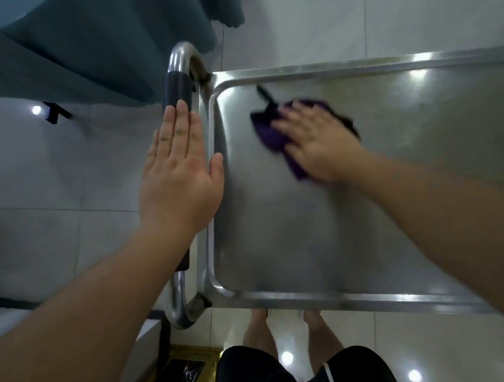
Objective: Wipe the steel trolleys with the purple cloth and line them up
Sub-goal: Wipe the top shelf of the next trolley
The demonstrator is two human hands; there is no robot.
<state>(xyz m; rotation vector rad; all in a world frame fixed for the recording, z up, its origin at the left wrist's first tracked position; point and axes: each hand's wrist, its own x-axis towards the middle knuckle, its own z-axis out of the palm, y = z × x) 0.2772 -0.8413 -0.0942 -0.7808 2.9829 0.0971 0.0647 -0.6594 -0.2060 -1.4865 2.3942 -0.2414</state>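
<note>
At centre frame, wiping under way: right hand [317,144] flat, fingers straight, pressing purple cloth [273,133] onto steel trolley [310,231] top. Left hand [178,173] flat, open, on handle [177,88]. Probably early; lining up not begun.

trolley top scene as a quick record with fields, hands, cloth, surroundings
trolley: steel trolley, top tray seen from above
handle: steel tube with black grip, at the trolley's left end
left hand: left hand, fingers straight, flat over the handle
right hand: right hand, pressing the purple cloth on the tray, blurred
cloth place: far left part of the tray
floor: pale glossy tiles
behind: teal fabric, top left
</note>
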